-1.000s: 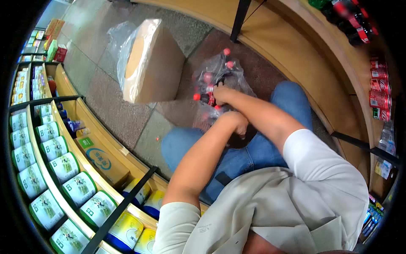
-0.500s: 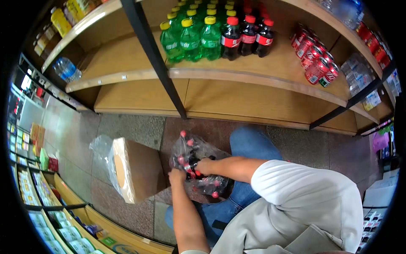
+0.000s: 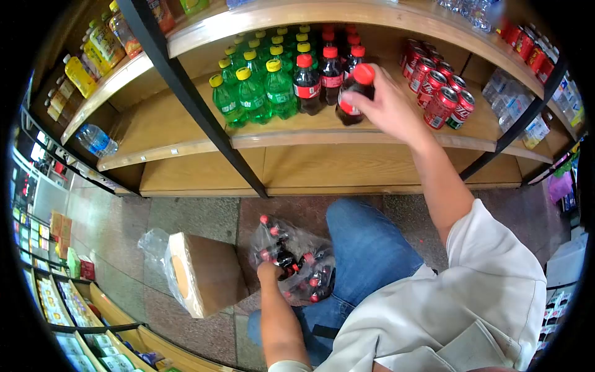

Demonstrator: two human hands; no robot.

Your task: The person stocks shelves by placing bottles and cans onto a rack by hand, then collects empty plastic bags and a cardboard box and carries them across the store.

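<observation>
My right hand (image 3: 387, 108) is closed around a red-capped cola bottle (image 3: 356, 93). It holds the bottle upright at the front of the middle shelf, beside a short row of cola bottles (image 3: 307, 87). Down on the floor, my left hand (image 3: 270, 273) is closed at the near left edge of a clear plastic bag (image 3: 291, 235), gripping the plastic; its fingertips are partly hidden. Several more cola bottles (image 3: 321, 276) lie inside the bag, in front of my bent legs.
Green bottles (image 3: 282, 93) with yellow caps stand left of the colas, red cans (image 3: 440, 106) to the right. A cardboard box (image 3: 217, 273) with clear wrapping sits left of the bag. A black shelf post (image 3: 192, 93) slants between the shelf sections.
My right hand has risen from the bag to the middle shelf with a cola bottle in it. My left hand stays at the bag. The view has shifted slightly.
</observation>
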